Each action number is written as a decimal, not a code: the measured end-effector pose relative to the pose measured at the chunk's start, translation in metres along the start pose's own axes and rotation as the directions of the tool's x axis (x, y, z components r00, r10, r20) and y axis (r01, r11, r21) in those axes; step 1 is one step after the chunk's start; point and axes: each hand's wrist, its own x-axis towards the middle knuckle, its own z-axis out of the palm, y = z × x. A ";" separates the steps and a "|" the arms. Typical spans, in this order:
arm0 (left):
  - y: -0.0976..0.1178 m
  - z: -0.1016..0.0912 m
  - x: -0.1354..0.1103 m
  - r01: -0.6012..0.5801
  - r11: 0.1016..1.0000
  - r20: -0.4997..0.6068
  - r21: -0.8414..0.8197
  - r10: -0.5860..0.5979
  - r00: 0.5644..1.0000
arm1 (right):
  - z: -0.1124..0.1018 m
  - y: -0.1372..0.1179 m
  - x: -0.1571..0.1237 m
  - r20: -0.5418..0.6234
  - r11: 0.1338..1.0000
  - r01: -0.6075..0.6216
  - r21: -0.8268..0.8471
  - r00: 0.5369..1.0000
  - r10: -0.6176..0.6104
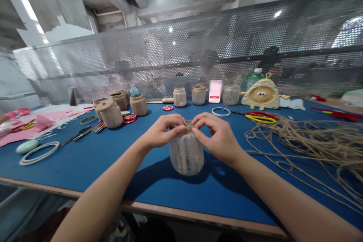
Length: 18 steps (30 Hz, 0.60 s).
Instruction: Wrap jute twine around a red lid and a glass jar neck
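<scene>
A cloudy, whitish jar [186, 155] stands upright on the blue table, close to its front edge. At the jar's neck, a short tan length of twine [189, 129] shows between my thumbs. My left hand [167, 130] is closed, its thumb and fingertips pinched at the left of the neck. From the other side, my right hand [217, 134] pinches the same spot with its fingers bent over the rim. Fingers cover most of the rim, and the far side of the neck is hidden.
Loose twine [309, 136] sprawls on the right, with red-and-yellow scissors [261, 117] and a yellow fan [261, 94] behind. Twine-wrapped jars [111, 114] stand at left; whitish jars [179, 97], a phone [215, 91] and a white ring [221, 112] sit farther back.
</scene>
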 end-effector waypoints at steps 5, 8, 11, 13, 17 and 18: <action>0.005 0.001 0.000 -0.014 0.998 0.001 0.066 0.014 1.000 | 0.000 0.000 0.001 -0.011 1.000 0.012 -0.004 1.000 -0.012; 0.011 0.005 0.000 -0.003 0.982 -0.010 0.190 0.005 1.000 | 0.000 0.001 0.001 -0.010 1.000 0.011 -0.005 1.000 -0.011; 0.013 0.008 0.000 0.007 0.950 -0.015 0.313 -0.003 1.000 | 0.000 0.000 0.001 -0.010 1.000 0.013 -0.010 1.000 -0.013; 0.012 0.009 0.000 0.012 0.936 -0.017 0.351 -0.006 1.000 | 0.000 -0.001 0.001 -0.012 0.999 0.030 -0.016 0.999 -0.030; 0.010 0.009 0.000 0.015 0.929 -0.023 0.370 -0.007 1.000 | 0.001 -0.004 0.001 -0.018 0.995 0.096 -0.028 0.995 -0.096; 0.010 0.008 0.000 0.006 0.931 -0.022 0.366 0.002 1.000 | 0.001 -0.004 0.001 -0.020 0.994 0.104 -0.032 0.994 -0.105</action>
